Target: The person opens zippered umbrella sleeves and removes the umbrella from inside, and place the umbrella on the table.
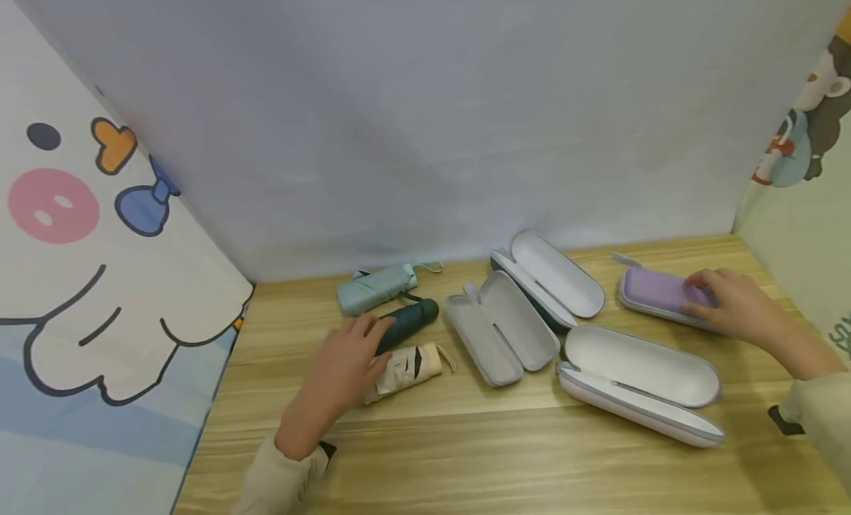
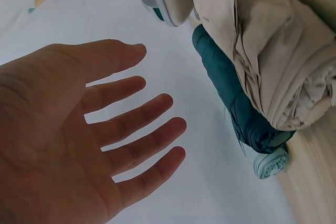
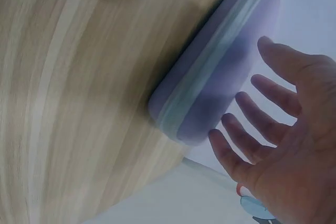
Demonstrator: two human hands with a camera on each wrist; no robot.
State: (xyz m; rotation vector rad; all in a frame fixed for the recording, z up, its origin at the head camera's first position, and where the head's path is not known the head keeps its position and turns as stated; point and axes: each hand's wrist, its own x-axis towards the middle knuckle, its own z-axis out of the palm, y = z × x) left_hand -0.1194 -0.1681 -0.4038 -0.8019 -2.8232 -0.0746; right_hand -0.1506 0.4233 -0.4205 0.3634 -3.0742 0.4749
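My left hand (image 1: 340,366) is over the folded umbrellas, its fingers spread and holding nothing. In the head view it overlaps the dark green umbrella (image 1: 414,324) and the beige umbrella (image 1: 407,369). Behind them lies a light teal umbrella (image 1: 377,287). In the left wrist view, a gap shows between the fingers and the rolled beige fabric (image 2: 262,40). At the right, my right hand (image 1: 736,302) reaches over a closed purple zip case (image 1: 654,290). The right wrist view shows its spread fingers beside the case (image 3: 215,72), not wrapped round it.
Three cases lie unzipped and spread: a grey one (image 1: 488,341) in the middle, a dark green one (image 1: 558,278) behind it, and a pale pink one (image 1: 638,404) nearer the front. A pale cloth wall (image 1: 465,131) rises behind the wooden table (image 1: 465,456).
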